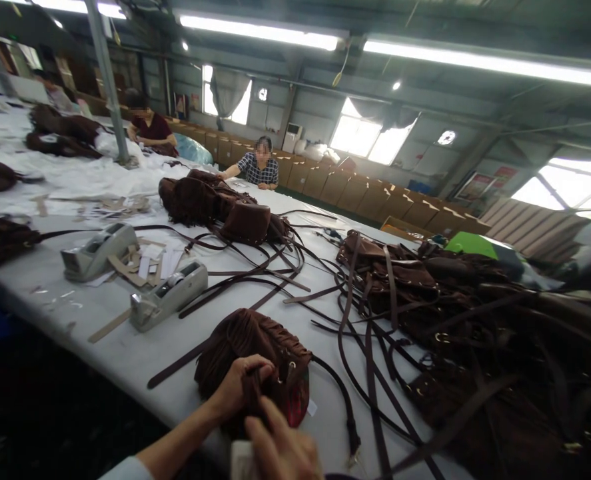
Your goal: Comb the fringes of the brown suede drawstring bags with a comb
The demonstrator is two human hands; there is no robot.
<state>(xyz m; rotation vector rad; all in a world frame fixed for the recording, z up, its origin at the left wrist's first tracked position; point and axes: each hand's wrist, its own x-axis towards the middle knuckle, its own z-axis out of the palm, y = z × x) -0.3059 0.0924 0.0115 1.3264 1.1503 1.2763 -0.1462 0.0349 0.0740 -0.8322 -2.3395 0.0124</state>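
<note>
A dark brown fringed leather bag (255, 333) lies at the table's near edge, with small metal eyelets and a patch of red patterned cloth on its right side. My left hand (235, 387) is closed on a narrow brown leather strap (252, 390) at the front of the bag. Just below it, my right hand (288, 443) is closed and blurred, its fingertips close to the strap's lower end. A pale block-like object (242, 460) shows beside the right fingers; whether they grip it is unclear. The bag's long straps stretch left and right across the table.
Two grey tape dispensers (170, 297) stand left, beside card strips (148, 263). More brown bags (215, 207) lie beyond; a large heap (475, 320) fills the right. A co-worker (260, 167) sits across the white table (110, 347); others work farther left. Cartons (355, 190) line the back.
</note>
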